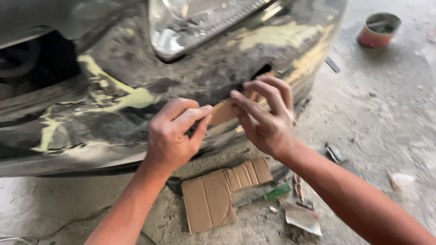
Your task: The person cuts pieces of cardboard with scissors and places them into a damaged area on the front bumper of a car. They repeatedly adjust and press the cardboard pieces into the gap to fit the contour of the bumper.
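A dark, sanded car bumper (104, 122) with yellow filler patches fills the upper left, under a headlight (190, 27). A jagged hole (261, 71) shows in the bumper near its right corner. Both my hands hold a small brown piece of cardboard (223, 112) against the bumper just below that hole. My left hand (175, 134) pinches its left end between thumb and forefinger. My right hand (265, 115) has its fingers spread over the right end, partly hiding it.
On the concrete floor below lie a larger folded cardboard piece (222, 193), a green-handled screwdriver (272, 194), a putty scraper (303, 217) and small scraps. A red tin can (378, 29) stands at the top right.
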